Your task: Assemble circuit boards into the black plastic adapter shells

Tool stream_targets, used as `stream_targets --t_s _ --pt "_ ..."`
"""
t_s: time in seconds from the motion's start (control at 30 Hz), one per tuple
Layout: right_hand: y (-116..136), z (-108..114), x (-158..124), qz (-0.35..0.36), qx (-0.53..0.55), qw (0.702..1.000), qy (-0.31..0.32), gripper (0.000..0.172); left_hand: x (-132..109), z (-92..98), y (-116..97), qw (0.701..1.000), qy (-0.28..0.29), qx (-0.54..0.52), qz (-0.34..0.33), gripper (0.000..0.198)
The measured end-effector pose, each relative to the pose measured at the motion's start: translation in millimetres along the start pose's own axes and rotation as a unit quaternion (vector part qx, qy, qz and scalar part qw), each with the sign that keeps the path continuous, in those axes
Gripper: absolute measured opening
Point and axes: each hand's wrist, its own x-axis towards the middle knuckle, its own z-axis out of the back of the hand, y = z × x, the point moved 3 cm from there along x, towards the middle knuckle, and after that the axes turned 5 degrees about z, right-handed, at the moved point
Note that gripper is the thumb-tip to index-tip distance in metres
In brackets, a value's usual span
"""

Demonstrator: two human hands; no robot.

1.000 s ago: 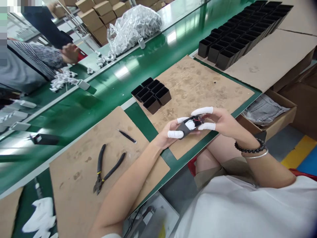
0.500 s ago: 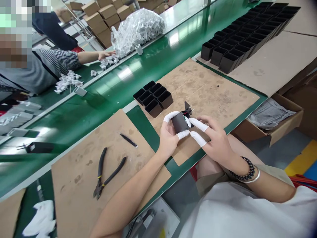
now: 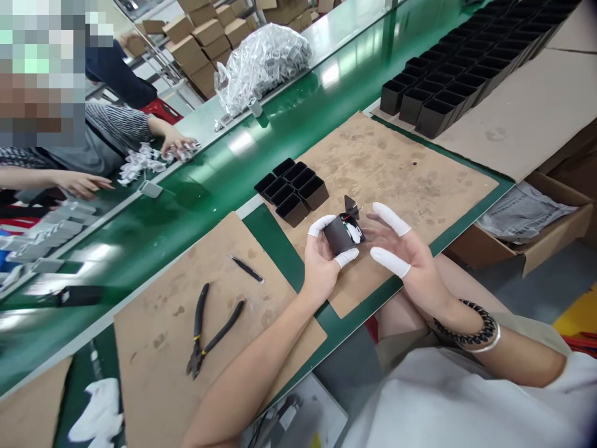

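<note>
Between the white-capped thumb and finger of my left hand (image 3: 321, 258) is a small black box-shaped housing (image 3: 339, 234), held tilted above the cardboard. Its open end faces right and shows white and green parts inside. A black end piece with metal prongs (image 3: 352, 206) sticks out beyond that opening, with a bit of red wire beside it. My right hand (image 3: 410, 252) is just right of the housing, apart from it. Its thumb and forefinger, in white finger cots, are spread with nothing between them; the other fingers are partly blurred.
Several empty black housings (image 3: 293, 210) stand grouped on the cardboard mat (image 3: 387, 155); long rows of them (image 3: 436, 118) fill the back right. Pliers (image 3: 198, 348) and black tweezers (image 3: 248, 269) lie at left. Across the green conveyor (image 3: 200, 205), a co-worker's hands (image 3: 175, 143) handle white parts.
My right hand has drawn back from the housing's open end, and its fingers have spread. My left hand keeps hold of the housing. A co-worker's second hand has come into view.
</note>
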Motion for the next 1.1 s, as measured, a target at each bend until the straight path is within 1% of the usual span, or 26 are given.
stream_targets --t_s 0.03,0.07,0.17,0.33,0.47,0.53,0.6,0.7,0.8,0.9,1.0,1.1 --pt "0 2 1 0.007 -0.029 0.999 -0.014 0.051 -1 0.2 0 1.0 0.005 0.005 0.0 0.071" --pt "0 4 3 -0.001 -0.054 0.998 -0.021 0.043 -1 0.5 0 1.0 0.01 0.01 -0.003 0.07" --pt "0 8 7 -0.052 -0.103 0.993 -0.028 0.029 -2 1.2 -1 0.999 0.024 0.031 -0.029 0.069" --pt "5 9 11 -0.086 -0.127 0.988 -0.006 0.018 -5 -1.8 -2 0.99 0.04 0.083 -0.111 0.066" --pt "8 12 12 -0.074 -0.151 0.986 0.009 0.011 -9 -3.9 -2 0.976 0.068 0.143 -0.152 0.059" --pt "9 15 12 -0.07 -0.166 0.983 0.024 0.009 -10 -4.2 -3 0.966 0.088 0.176 -0.169 0.058" --pt "9 19 11 -0.081 -0.179 0.98 0.042 0.009 -11 -4.7 -4 0.957 0.105 0.198 -0.184 0.058" --pt "10 23 9 -0.108 -0.191 0.973 0.064 0.007 -13 -6.6 -6 0.954 0.119 0.208 -0.182 0.056" --pt "10 26 7 -0.118 -0.204 0.97 0.06 0.004 -15 -8.4 -6 0.956 0.12 0.214 -0.163 0.053" --pt "10 27 3 -0.098 -0.237 0.965 0.054 0.004 -15 -8.5 -7 0.954 0.127 0.219 -0.16 0.053" --pt "10 27 -1 -0.088 -0.248 0.963 0.055 0.005 -14 -7.9 -8 0.95 0.146 0.223 -0.165 0.053" --pt "10 28 -4 -0.098 -0.235 0.966 0.048 0.009 -14 -8.0 -8 0.947 0.167 0.225 -0.156 0.05"
